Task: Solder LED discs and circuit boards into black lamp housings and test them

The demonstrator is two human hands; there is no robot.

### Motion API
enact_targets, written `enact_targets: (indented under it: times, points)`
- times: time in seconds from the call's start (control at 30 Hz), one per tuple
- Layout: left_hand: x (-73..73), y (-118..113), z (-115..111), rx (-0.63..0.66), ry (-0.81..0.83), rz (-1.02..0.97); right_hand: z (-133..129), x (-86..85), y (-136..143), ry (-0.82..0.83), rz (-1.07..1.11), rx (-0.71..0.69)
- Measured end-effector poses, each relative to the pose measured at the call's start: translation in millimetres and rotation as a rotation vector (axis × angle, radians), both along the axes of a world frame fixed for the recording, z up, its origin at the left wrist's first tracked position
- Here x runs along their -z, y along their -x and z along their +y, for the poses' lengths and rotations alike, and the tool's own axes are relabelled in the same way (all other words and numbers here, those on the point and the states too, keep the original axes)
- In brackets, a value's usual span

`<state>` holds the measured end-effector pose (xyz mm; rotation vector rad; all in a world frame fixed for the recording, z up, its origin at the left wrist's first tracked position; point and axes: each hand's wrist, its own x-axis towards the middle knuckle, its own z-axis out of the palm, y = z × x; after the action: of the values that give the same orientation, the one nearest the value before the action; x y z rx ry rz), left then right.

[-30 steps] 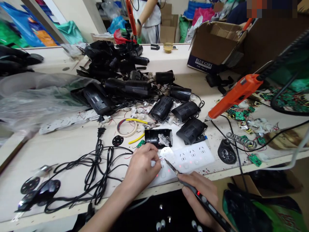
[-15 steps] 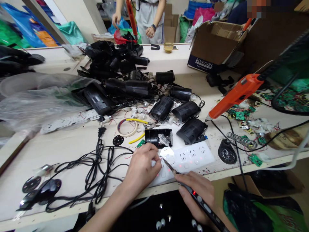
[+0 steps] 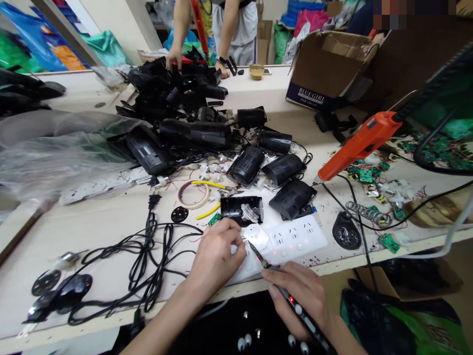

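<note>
My right hand (image 3: 299, 296) is closed round a black soldering iron (image 3: 308, 318) with a red light; its tip points up and left over a white power strip (image 3: 299, 241). Fingers bent together, my left hand (image 3: 219, 249) rests at the strip's left end, pinching something too small to make out near the iron's tip. A pale flat piece (image 3: 255, 235) lies at the strip's upper edge beside these fingers. Just beyond my left hand sits an open black housing (image 3: 242, 209) with a silvery part in it, next to a small green circuit board (image 3: 214, 218).
Black housings (image 3: 247, 165) and a black pile (image 3: 158, 84) cover the middle and back. An orange tool (image 3: 358, 145) hangs at right, near a spring (image 3: 367, 214). Black cables (image 3: 148, 261) lie at left. A person (image 3: 236, 29) stands across the table; a carton (image 3: 325, 64) is at back right.
The iron and my right hand have shifted slightly left, while my left hand stays almost still. Across the table, the person's hands have come down onto the black pile and the table.
</note>
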<state>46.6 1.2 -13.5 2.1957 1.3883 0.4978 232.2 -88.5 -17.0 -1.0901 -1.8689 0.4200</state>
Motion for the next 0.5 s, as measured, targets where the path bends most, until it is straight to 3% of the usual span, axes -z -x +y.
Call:
enact_targets:
  times: [0.23, 0.5]
  points:
    - [-0.6, -0.1, 0.0, -0.003, -0.002, 0.005, -7.5, 2.9, -6.9, 0.038, 0.087, 0.094]
    - [-0.4, 0.0, -0.6, 0.000, 0.015, 0.028, -17.5, -3.3, -17.5, 0.006, 0.060, 0.321]
